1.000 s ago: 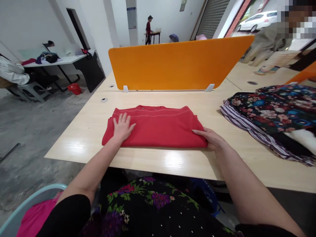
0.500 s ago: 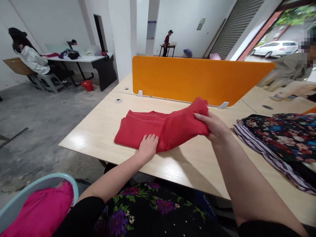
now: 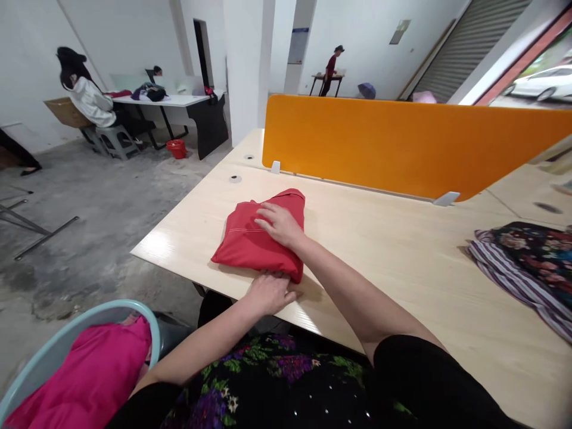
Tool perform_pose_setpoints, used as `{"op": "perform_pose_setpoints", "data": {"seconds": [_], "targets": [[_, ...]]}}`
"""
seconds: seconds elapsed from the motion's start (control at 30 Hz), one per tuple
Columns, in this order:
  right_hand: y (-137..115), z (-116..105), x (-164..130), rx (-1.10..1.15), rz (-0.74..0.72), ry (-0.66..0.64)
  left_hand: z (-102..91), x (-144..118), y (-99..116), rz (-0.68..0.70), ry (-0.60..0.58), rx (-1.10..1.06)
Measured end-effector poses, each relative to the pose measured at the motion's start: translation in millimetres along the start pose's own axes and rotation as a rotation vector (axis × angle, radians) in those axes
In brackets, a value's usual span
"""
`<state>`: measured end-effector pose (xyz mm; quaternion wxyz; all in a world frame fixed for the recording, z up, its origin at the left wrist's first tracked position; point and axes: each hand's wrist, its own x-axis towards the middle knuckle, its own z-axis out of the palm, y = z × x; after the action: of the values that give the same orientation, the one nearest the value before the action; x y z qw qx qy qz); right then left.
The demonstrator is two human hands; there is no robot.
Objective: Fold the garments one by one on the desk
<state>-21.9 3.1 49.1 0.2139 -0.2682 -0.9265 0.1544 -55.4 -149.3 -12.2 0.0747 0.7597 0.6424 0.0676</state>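
A red garment (image 3: pixel 250 243) with white stitching lies folded into a compact bundle on the pale wooden table (image 3: pixel 393 256). On top of it rests my right hand (image 3: pixel 282 226), open, with its fingers stretched out and pointing left. My left hand (image 3: pixel 268 294) is flat at the garment's near edge, its fingertips tucked beneath the cloth and out of sight. The left thumb points right, apart from the fingers.
An orange divider panel (image 3: pixel 379 146) stands across the table's back. Floral and striped clothes (image 3: pixel 531 262) lie at the right. A light-blue tub (image 3: pixel 154 325) holding pink cloth (image 3: pixel 102 369) stands at lower left. People sit and stand farther off.
The lifted right part of the red garment has been folded leftward over the rest. My right hand let go and moved left onto the top; my left hand slid to the near edge.
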Motion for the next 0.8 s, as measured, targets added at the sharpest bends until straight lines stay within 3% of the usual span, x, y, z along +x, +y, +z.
{"op": "perform_pose_setpoints", "data": {"seconds": [0.1,0.17,0.33,0.5,0.6,0.67,0.73,0.8], "targets": [[28.8,-3.1,0.2,-0.326,0.070,-0.195,2.1,-0.1,0.5,0.028,0.097,0.004],[39.3,0.3,-2.4,-0.444,0.175,-0.253,1.4,1.0,0.3,0.062,0.166,0.024],[35.9,-1.4,-25.9,-0.587,0.359,-0.209,-9.1,-10.8,-14.5,0.181,0.161,0.016],[29.3,-24.9,-80.0,-0.533,0.268,-0.220,-30.6,-52.1,-45.1,0.223,0.078,-0.181],[30.2,-35.0,-118.4,-0.308,0.141,-0.131,-40.4,-73.2,-56.2,0.068,0.053,-0.438],[33.6,-40.5,-139.7,-0.133,0.091,0.002,-43.7,-79.9,-54.9,-0.155,0.097,-0.587],[40.6,-46.0,-154.7,-0.091,0.163,0.212,-44.6,-80.6,-47.4,-0.407,0.157,-0.651],[50.4,-50.1,-163.0,-0.183,0.371,0.387,-43.6,-76.5,-36.4,-0.568,0.224,-0.715]]}}
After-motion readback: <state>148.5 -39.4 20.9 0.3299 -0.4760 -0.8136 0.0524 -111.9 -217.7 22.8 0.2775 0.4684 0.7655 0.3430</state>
